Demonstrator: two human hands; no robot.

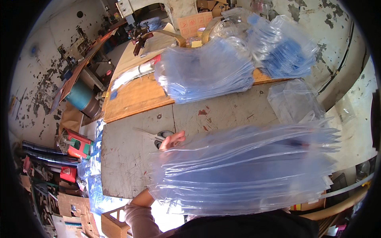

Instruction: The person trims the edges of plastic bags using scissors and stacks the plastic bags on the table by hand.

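Note:
A thick stack of clear, bluish plastic sheets or bags spans the space in front of me, lifted at the near side of the grey tabletop. My left hand is closed around its far left edge, fingers showing past the plastic. The layers fan apart towards me and at the right end. My right hand is hidden behind the plastic; only a faint reddish smear shows through there, so its grip cannot be made out. Just beyond my left fingers lie scissors with black handles, their blades pointing left on the grey tabletop.
Another pile of clear sheets rests on the wooden table beyond. A heaped pile stands at the back right, with a loose clear bag before it. Left are a plastic stool and a blue drum.

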